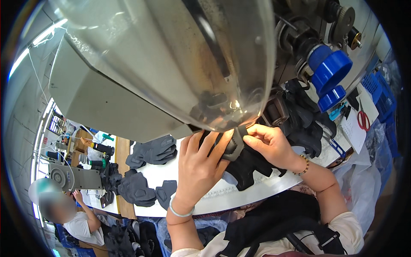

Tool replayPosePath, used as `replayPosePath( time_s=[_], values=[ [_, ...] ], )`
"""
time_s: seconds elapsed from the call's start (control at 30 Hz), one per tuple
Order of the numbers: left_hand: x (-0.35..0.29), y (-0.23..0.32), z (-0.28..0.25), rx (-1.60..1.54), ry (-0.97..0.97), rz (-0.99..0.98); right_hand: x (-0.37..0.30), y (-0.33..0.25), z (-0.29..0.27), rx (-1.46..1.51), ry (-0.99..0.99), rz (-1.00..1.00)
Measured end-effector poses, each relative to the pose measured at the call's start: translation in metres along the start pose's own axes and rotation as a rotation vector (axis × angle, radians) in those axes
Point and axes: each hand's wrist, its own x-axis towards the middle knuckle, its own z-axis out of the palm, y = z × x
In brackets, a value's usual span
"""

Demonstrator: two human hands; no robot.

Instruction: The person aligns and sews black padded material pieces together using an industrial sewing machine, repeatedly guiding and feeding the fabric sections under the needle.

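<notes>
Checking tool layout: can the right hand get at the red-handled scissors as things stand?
Probably yes, if the right hand frees itself from the dark grey piece: the red-handled scissors lie uncovered, though black pieces are heaped between.

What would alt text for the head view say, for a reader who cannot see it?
A person's left hand and right hand handle a dark gray molded piece at a sewing machine, by the edge of its clear guard. Stacked dark pieces lie left on the white table; a co-worker is farther left.
</notes>
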Motion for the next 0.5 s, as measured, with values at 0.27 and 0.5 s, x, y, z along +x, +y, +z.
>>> replayPosePath(
  time_s=[0.27, 0.5],
  values=[
    [-0.014, -0.021, 0.007, -0.301, -0.022, 0.090, -0.008, -0.006, -0.008, 0.069, -0.230, 0.077],
    [-0.009, -0.031, 0.000, -0.122, -0.115, 0.259, -0.008, -0.010, -0.013, 0.050, -0.241, 0.067]
  ],
)
